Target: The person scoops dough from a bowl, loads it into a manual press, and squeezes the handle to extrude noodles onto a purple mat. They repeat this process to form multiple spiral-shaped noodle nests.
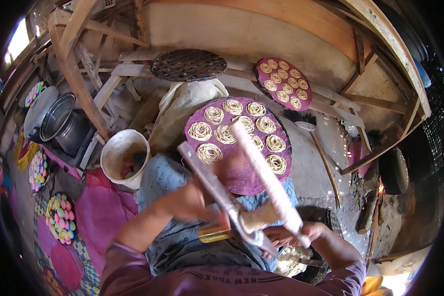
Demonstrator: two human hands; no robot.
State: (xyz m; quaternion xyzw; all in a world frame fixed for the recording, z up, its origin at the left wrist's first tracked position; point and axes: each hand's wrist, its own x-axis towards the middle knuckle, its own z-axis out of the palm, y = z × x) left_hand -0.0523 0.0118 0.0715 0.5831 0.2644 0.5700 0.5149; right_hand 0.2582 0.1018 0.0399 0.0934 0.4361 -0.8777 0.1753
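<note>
My left hand (pixel 197 202) is motion-blurred behind a grey metal lever (pixel 205 175) of a hand press; its grip is unclear. My right hand (pixel 305 233) is closed on the press near the lower end of a pale, whitish bar (pixel 263 177). A wooden cylinder (pixel 259 216) and a brass-coloured tube (pixel 209 233) sit between the levers, low over my lap. Beyond them, a round purple tray (pixel 239 182) rests at my knees, bearing several coils of pale noodle-like strands (pixel 213 114), partly hidden by the bars.
A second coil-covered tray (pixel 294 64) and a dark woven tray (pixel 187 64) rest on wooden beams. Left are a white bucket (pixel 124 138), a steel pot (pixel 69 128), purple sheets (pixel 101 222) and colourful pieces (pixel 59 217). Right are a long stick (pixel 330 182) and burning firewood (pixel 370 217).
</note>
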